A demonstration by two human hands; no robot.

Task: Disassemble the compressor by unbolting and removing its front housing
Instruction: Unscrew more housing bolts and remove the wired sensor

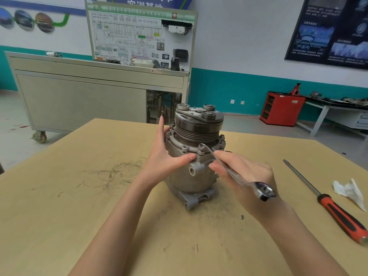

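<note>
Unbolting stage. You are standing the compressor (187,182) upright, pulley end up, near the middle of the wooden table (99,196). Your left hand (163,156) is bracing its side, fingers straight and together, thumb pressing the front. Your right hand (247,176) is curling its fingers round the wrench (233,174), whose open end is sitting on a flange bolt (201,151) of the front housing (185,148). Other bolts are showing round the flange, so removal is likely some way off. The next move is probably calling for a firm swing against the left hand's counter-hold. A screwdriver (328,202) and crumpled rag (348,190) are lying at the right; a grey trolley (79,96), diagram board (139,36) and red cabinet (281,108) are standing behind.
</note>
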